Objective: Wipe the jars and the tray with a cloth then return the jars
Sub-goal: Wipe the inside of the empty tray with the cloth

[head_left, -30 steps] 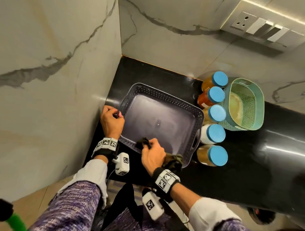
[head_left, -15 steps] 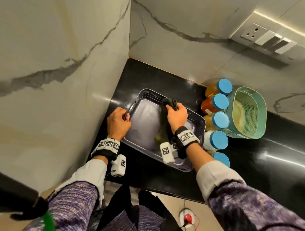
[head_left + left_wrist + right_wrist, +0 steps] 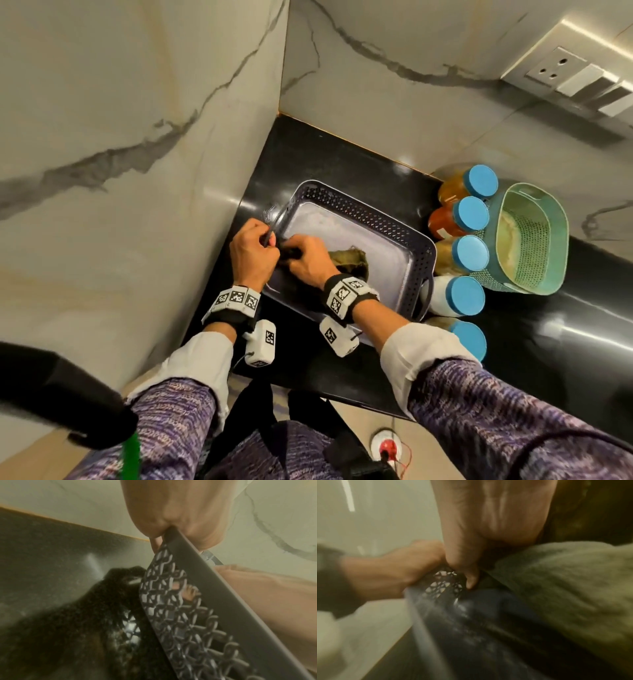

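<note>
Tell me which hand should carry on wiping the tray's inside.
Right. The right hand already grips the cloth inside the tray, at its left wall. The left hand grips that wall's rim, steadying it, so it seems best kept there.

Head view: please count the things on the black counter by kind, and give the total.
Jars with blue lids: 5
Grey tray: 1
Green basket: 1
Cloth: 1
Total: 8
</note>
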A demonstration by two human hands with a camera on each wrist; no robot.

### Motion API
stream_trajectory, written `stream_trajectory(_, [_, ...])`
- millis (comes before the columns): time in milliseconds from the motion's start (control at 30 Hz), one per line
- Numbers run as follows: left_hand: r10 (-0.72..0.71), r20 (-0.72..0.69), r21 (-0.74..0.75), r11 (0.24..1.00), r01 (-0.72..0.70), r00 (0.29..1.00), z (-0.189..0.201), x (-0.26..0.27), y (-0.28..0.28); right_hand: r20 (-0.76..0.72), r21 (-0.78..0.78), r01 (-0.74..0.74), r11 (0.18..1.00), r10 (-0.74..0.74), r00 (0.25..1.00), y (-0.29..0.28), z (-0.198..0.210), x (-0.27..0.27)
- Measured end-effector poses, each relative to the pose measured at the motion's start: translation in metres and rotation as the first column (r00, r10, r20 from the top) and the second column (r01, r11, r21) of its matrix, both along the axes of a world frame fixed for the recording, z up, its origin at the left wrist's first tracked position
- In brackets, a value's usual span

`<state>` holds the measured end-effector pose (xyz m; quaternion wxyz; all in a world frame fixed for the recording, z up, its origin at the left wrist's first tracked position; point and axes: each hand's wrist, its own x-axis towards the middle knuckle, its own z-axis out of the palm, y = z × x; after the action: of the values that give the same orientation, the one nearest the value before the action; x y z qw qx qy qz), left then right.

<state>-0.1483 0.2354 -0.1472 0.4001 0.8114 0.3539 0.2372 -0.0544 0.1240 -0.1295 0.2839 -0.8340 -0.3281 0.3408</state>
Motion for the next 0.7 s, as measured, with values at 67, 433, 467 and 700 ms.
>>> stream_trajectory(67, [-0.007,-0.022,0.004,1.0,0.007,1.0,0.0,0.0,0.0,-0.03,-0.046,-0.202,0.978,0.201,0.979,-0.007,0.001,-0.015])
stream_trajectory(433, [-0.101,-0.032,0.086,0.991,0.103,0.994,0.003,-0.003,0.001,-0.179,-0.593,-0.527,0.608,0.539,0.823,-0.085,0.043,0.026])
stream_trajectory(467, [-0.092,-0.033,0.081,0.992,0.094,0.995,0.003,-0.003,0.001,-0.193,-0.644,-0.526,0.556,0.547,0.814,-0.096,0.046,0.03])
stream_trajectory(700, [0.014,-0.071,-0.005,1.0,-0.015,0.997,0.009,-0.004,-0.006,0.086,-0.352,-0.107,0.93,0.146,0.986,-0.142,0.098,0.067])
